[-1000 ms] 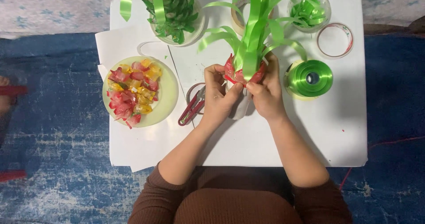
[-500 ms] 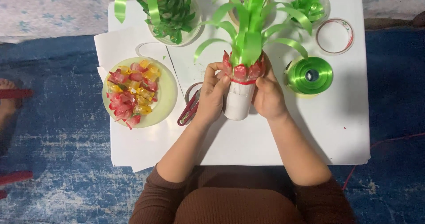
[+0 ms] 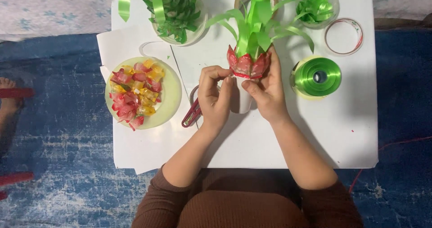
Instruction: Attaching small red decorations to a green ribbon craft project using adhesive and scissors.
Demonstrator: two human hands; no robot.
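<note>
Both hands work at a ribbon craft piece point(image 3: 246, 66): a white cylinder with a ring of red folded petals under a crown of green ribbon leaves. My left hand point(image 3: 215, 97) pinches at the cylinder's left side, just under the red ring. On the right side my right hand point(image 3: 267, 93) wraps the cylinder, thumb across its front. A pale green plate point(image 3: 171, 93) with several red and yellow folded ribbon pieces lies to the left. Red-handled scissors point(image 3: 191, 115) lie beside my left hand, partly hidden by it.
A spool of green ribbon point(image 3: 317, 76) sits right of the craft piece, with a clear tape ring point(image 3: 343, 36) behind it. Two bowls at the back hold green ribbon pieces point(image 3: 175, 12) and curls point(image 3: 317, 5). The low white table point(image 3: 333, 133) stands on a blue rug; a person's foot point(image 3: 10, 103) shows at the left.
The craft piece has been set more upright, so its white cylinder now shows. My hands have slid down from the red ring to grip the cylinder.
</note>
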